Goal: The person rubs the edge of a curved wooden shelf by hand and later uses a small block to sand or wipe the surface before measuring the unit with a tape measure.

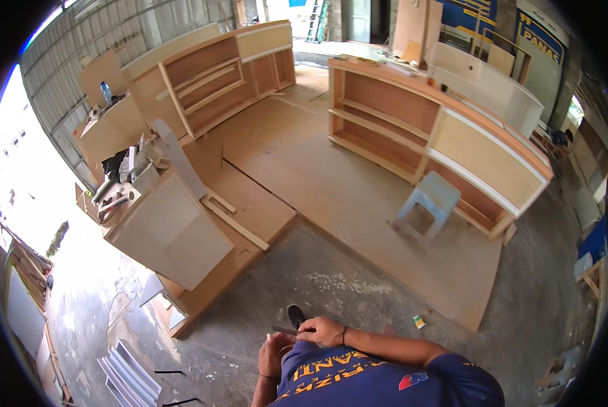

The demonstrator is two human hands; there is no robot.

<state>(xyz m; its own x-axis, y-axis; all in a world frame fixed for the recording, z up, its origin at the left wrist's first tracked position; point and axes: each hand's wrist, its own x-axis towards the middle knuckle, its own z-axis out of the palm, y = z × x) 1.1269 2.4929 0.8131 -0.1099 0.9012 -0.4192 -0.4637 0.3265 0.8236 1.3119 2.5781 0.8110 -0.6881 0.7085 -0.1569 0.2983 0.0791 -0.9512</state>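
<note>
Both of my hands are close together in front of my navy shirt point(358, 373), at the bottom of the head view. My right hand point(323, 332) is closed around a thin dark strip point(285, 330), which points left toward the other hand. What kind of thing the strip is cannot be made out. Just below its far end, my left hand point(273, 355) has its fingers curled in. Whether anything lies inside those fingers is hidden. A dark shoe point(295, 315) shows on the concrete floor point(277, 278) beyond the hands.
A blue plastic stool point(429, 197) stands before a long wooden shelf unit point(385, 122) on the right. Another shelf unit point(212, 88) is at the far left. Nearer left, a cluttered wooden cabinet point(175, 230) stands beside loose wood strips point(239, 227). A small packet point(419, 321) lies right of me.
</note>
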